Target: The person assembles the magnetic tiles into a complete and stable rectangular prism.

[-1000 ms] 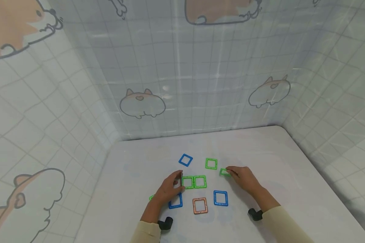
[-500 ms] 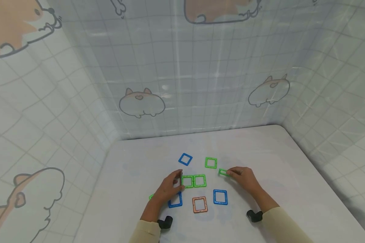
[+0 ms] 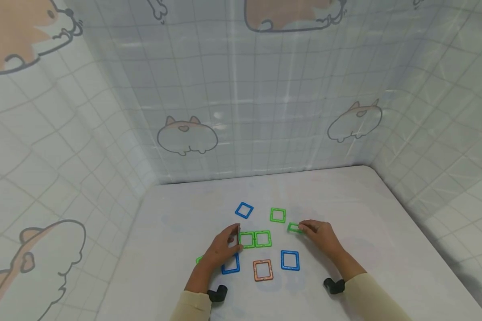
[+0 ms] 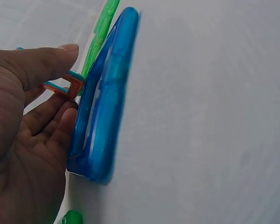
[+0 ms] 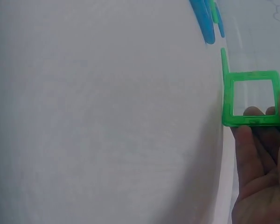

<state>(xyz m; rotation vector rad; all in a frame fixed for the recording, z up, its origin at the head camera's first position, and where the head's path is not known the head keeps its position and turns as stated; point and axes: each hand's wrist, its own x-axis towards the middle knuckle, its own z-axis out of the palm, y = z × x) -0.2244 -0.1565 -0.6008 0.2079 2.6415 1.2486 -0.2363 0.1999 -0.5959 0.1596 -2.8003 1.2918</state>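
Observation:
In the head view my left hand holds an orange-red square magnetic tile on edge between thumb and fingers. It stands at the left side of two joined green square tiles lying on the table. Under that wrist a flat blue square tile is partly covered; it looms large in the left wrist view. My right hand pinches another green square tile by one side, tilted up from the table, to the right of the joined pair.
On the white table lie a blue tile and a green tile farther back, with an orange tile and a blue tile nearer. A green tile is mostly hidden behind the left hand. Patterned curtains enclose the table.
The right hand's green tile has shifted slightly left, toward the joined green pair. The left hand keeps its place with the orange-red tile.

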